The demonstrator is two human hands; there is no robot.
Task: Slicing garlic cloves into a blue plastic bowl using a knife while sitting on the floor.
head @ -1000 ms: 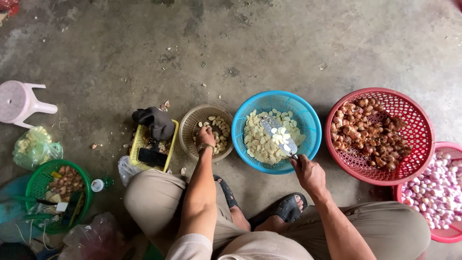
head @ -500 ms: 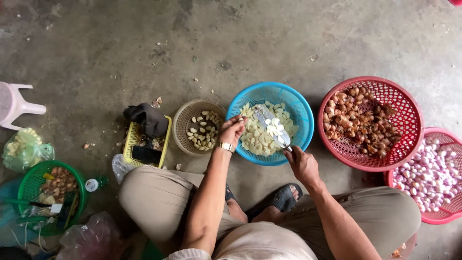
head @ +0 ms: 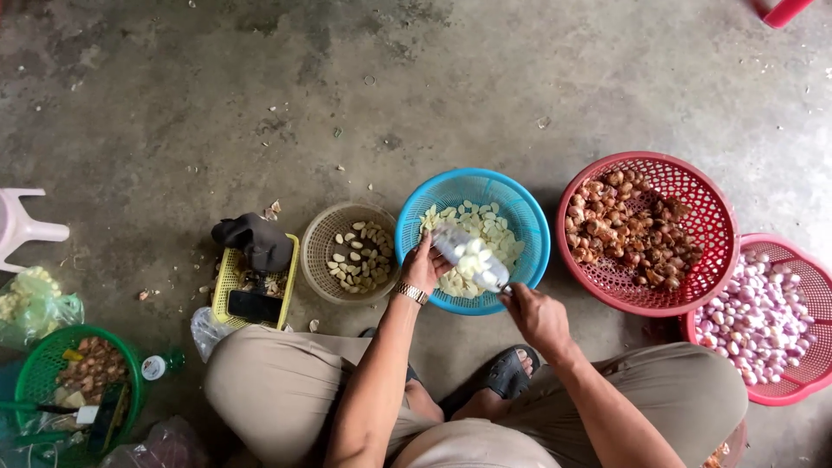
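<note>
Knees and a sandalled foot [head: 505, 374] fill the near edge, and from there both forearms reach out to the blue basket [head: 520, 212] on the concrete floor [head: 173, 104]. The right hand [head: 539, 319] is closed round the handle of a knife [head: 472, 258], its broad blade laid almost flat and carrying a small heap of pale garlic slices [head: 468, 254] over the basket's near side. The left hand [head: 422, 264], a watch on its wrist, cups the blade's far-left end with loosely curled fingers, touching the slices and the basket's rim; it does not pinch anything that I can tell.

By my judgement the slices are light, damp and slippery, thin enough to break or slide off if the blade tilts, so the sound hold is the stiff handle, blade kept level, with the other hand as a guard. The heap lies up-left of the right hand's grip, along the blade, and just beside the left palm.

Left of the blue basket stands a small tan basket [head: 322, 238] with a few cloves, then a yellow tray [head: 227, 279] under a dark cloth [head: 256, 241]. To the right sit a red basket [head: 685, 186] of brown-skinned shallots and, farther right, another red basket [head: 797, 269] of peeled ones.
</note>
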